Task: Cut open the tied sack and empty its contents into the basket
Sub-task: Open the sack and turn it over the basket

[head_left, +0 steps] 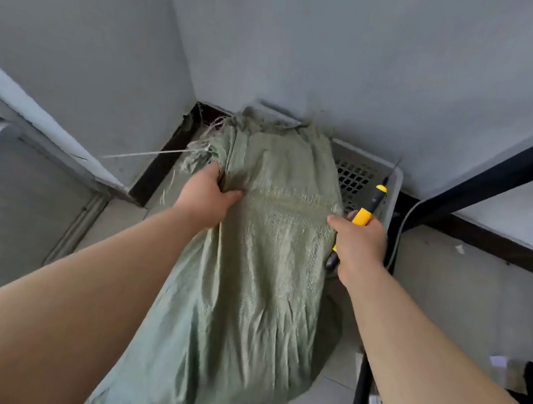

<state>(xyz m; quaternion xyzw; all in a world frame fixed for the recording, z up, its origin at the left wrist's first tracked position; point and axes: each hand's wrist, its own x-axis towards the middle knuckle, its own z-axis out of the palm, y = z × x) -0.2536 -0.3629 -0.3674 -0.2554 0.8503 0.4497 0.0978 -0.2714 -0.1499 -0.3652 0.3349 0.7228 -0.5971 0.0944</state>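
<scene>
Head view, looking down both forearms: the green woven sack (pixel 261 252) is stretched out long and tipped away from the person. Its far end is draped over the grey perforated basket (pixel 355 180) that sits in the corner of the room.

The left hand (pixel 206 193) has its fingers clenched into a bunch of cloth at the sack's left edge. Frayed strands (pixel 196 154) trail out just beyond that hand.

The right hand (pixel 358 242) is doing double duty. Its fingers wrap the handle of a yellow-and-black knife (pixel 364 215) while the thumb presses on the sack's right edge. The knife's tip points up and away over the basket wall, and I cannot tell whether the blade is out.

That shared grip looks like the main danger. With the knife taking up most of the hand, the hold on the sack is probably weak, so the cloth could slip on that side and dump sideways. If the blade is out, it could also snag the weave or nick something.

The sack's far end sits toward the basket's left, close to the dark gap at the wall, so the load could go over the rim.

As for what the containers hold, the sack covers most of the basket's inside, and only bare mesh wall shows on the right. The sack's own contents are hidden too, and its near half hangs limp and creased.
</scene>
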